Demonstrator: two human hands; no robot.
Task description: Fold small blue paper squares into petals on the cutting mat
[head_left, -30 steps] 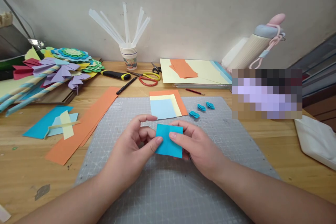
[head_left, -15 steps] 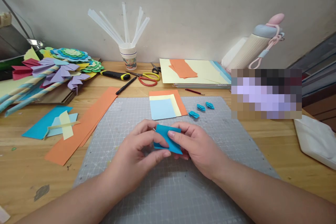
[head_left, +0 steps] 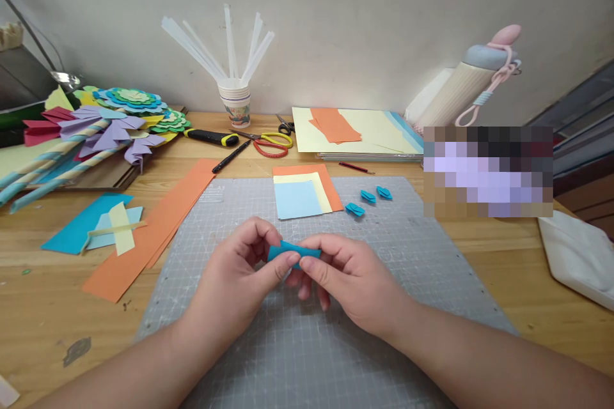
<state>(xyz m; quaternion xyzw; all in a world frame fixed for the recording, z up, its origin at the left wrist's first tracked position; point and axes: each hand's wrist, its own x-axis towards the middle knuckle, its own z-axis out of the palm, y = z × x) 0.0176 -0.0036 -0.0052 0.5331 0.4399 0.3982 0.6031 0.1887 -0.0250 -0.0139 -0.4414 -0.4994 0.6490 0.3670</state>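
I see blue folded paper | long axis side-to-side | left hand, right hand equally near | both pinching it

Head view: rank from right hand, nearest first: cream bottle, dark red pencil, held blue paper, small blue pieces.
1. Held blue paper, touching right hand
2. Small blue pieces, ahead on mat
3. Dark red pencil, beyond mat
4. Cream bottle, far back right

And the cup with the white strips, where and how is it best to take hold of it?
Hold the cup around its patterned wall, probably coming level from the front, over the red scissors. It stands upright and tapers downward; the strips fan out beyond its rim and would hinder a grip from above.
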